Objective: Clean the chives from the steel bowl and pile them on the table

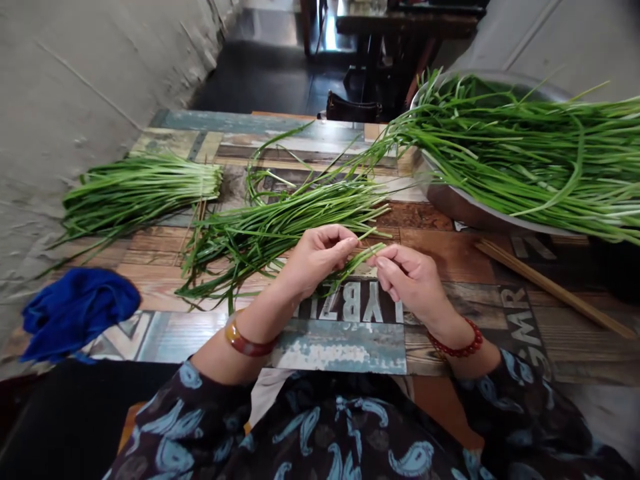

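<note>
Paisley sleeves [183,423], stalks [361,259] between fingers [344,249]

Place: was judged a small eatery's dining area, though a home could not be excluded.
Tabletop [340,347]: was patterned with weathered planks and block lettering.
Second table [407,25]: was seen beyond, across a dark floor [260,80].
Metal basin [443,197]: was heaped with long green stalks [510,147].
Grey wall [110,73]: was marked by scuffs.

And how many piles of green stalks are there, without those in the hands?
3: a bundle on the left, a loose pile in the middle, a heap in the metal bowl on the right.
</note>
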`<state>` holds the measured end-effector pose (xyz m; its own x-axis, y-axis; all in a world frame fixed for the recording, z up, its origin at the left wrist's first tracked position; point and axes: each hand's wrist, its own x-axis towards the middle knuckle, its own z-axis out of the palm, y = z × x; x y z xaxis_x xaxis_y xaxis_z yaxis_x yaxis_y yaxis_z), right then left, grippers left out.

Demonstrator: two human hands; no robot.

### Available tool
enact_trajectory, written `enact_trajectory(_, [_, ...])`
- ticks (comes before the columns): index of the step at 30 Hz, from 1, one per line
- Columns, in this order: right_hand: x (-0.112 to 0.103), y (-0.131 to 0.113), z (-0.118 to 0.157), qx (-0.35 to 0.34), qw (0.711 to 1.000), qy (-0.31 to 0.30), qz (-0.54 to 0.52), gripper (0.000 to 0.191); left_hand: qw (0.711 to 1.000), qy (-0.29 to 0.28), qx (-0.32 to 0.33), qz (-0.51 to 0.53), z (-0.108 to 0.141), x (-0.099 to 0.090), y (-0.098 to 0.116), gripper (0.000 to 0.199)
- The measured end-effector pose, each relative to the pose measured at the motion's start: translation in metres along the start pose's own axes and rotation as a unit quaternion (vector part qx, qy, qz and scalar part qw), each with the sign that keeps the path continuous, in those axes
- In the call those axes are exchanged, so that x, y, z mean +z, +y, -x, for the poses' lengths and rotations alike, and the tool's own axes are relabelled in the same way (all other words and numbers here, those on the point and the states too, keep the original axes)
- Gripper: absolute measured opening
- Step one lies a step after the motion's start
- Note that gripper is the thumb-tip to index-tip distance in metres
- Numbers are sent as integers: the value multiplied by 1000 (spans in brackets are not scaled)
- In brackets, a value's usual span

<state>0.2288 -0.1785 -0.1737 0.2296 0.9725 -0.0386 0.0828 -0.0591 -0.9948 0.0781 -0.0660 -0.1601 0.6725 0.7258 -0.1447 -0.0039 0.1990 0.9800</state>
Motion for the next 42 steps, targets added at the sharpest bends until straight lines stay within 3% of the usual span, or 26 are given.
enact_trajectory(42, [2, 1, -2, 6, 999, -7, 32, 25, 999, 38, -27, 28, 3, 3, 1, 27])
